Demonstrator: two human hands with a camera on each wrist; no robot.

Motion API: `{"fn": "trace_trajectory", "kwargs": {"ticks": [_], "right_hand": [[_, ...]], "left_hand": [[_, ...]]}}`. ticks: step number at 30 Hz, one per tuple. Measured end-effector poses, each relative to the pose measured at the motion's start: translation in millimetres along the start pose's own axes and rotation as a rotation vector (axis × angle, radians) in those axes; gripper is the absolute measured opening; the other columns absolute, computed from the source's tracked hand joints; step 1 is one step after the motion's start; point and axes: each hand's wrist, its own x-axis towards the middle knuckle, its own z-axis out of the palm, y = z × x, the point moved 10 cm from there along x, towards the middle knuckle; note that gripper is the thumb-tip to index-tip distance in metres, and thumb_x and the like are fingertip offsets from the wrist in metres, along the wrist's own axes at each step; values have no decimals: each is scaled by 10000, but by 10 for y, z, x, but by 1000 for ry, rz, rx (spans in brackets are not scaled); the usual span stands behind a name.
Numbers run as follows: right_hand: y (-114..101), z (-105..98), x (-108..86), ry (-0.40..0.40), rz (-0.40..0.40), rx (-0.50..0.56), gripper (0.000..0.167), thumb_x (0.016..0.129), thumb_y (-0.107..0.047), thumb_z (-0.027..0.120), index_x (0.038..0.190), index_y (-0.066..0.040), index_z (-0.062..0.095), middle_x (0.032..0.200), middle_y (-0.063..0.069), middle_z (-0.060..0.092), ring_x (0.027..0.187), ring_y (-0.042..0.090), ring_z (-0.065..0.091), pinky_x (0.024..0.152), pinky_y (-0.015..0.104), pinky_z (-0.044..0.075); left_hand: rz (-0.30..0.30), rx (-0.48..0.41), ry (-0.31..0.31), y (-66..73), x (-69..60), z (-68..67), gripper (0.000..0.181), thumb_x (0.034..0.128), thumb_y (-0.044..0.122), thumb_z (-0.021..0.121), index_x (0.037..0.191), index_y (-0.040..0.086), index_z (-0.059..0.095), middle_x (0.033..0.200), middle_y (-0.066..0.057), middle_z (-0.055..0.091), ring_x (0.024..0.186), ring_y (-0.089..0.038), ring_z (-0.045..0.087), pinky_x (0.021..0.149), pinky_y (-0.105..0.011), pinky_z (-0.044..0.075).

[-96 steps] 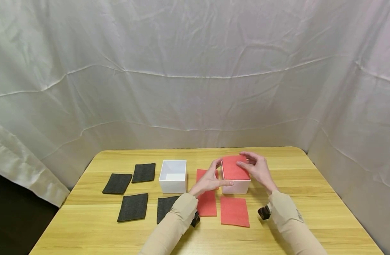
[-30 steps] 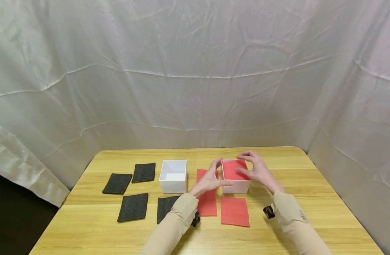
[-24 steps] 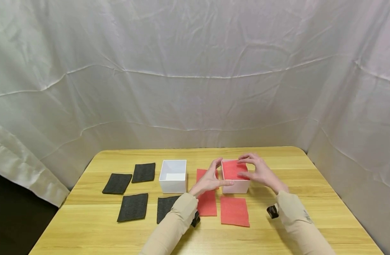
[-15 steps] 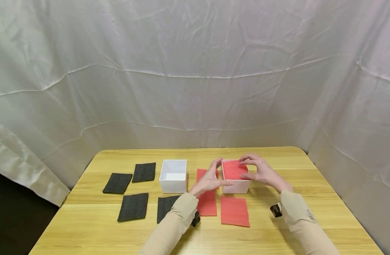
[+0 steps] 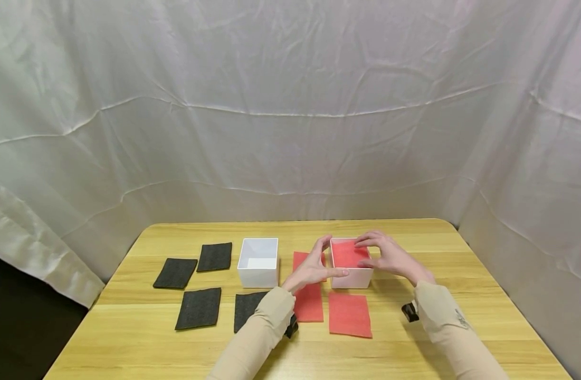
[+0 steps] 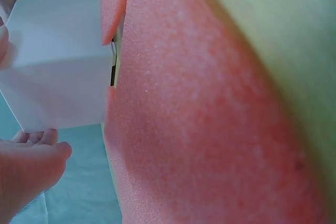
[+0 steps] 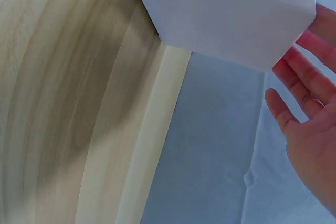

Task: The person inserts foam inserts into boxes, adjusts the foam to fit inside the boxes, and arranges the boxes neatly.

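Note:
My left hand [image 5: 311,272] holds the right-hand white box [image 5: 351,278], thumb along its front and fingers at its left side. Inside that box lies a red felt square [image 5: 345,253], sitting below the rim. The fingers of my right hand [image 5: 390,258] reach over the box's right edge and touch the felt. In the left wrist view, fingers of the left hand [image 6: 31,171] meet the lower corner of the white box [image 6: 52,93]. From the right wrist view, the right hand [image 7: 315,124] is beside the box [image 7: 226,14], its fingertips partly hidden behind it.
Another white box [image 5: 258,277] stands to the left with only its white inside showing. Several black felt squares [image 5: 198,309] lie on the left of the wooden table [image 5: 143,348]. Red felt squares [image 5: 350,315] lie around the right-hand box. A pale curtain [image 5: 290,158] hangs behind.
The red felt has gone down from the top of the right-hand box to below its rim. My right hand has shifted right and slightly lower. The left hand stays in place.

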Motion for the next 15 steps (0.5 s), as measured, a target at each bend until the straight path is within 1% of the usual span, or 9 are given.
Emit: {"fn": "trace_trajectory", "kwargs": {"ticks": [3, 9, 15], "right_hand": [[-3, 12, 11, -22, 1, 4, 349, 798, -112, 838, 1114, 2, 740, 1202, 184, 690, 1175, 429, 589, 1023, 650, 445], [-35, 73, 61, -103, 3, -47, 318, 816, -103, 817, 1108, 3, 746, 1205, 193, 694, 1166, 429, 610, 1022, 623, 467], [-71, 111, 88, -123, -12, -79, 295, 805, -85, 825, 1078, 3, 755, 1192, 198, 699, 1148, 427, 620, 1011, 613, 478]], "left_hand": [[-4, 1, -1, -5, -1, -1, 1025, 818, 288, 838, 1598, 158, 187, 1645, -111, 288, 1526, -321, 278, 1224, -557, 286], [-9, 3, -3, -7, -5, 0, 1025, 818, 286, 840, 1600, 171, 187, 1650, -104, 283, 1531, -318, 272, 1225, -564, 281], [-11, 4, -2, -8, -14, 3, 1027, 822, 297, 837, 1603, 181, 180, 1657, -101, 270, 1534, -316, 268, 1224, -565, 281]]}}
